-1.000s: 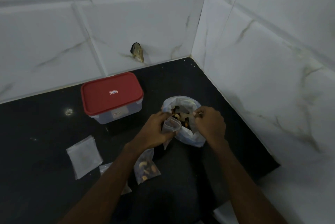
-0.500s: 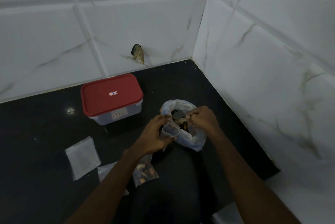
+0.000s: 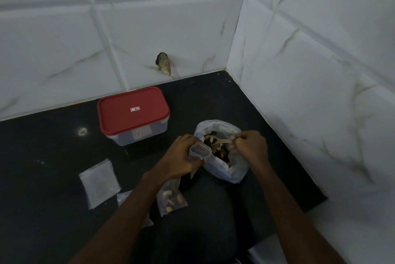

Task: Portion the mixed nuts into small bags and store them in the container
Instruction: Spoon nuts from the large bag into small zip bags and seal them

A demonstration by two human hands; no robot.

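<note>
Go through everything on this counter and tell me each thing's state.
container: red lid on, closed
big nut bag: mouth open
small bag: held open by left hand
spoon: gripped by right hand, bowl in big nut bag
filled bag: lying flat, nuts inside
spare bags: flat, empty

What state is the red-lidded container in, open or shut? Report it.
Shut: the red lid sits flat on the container, covering its whole rim.
</note>
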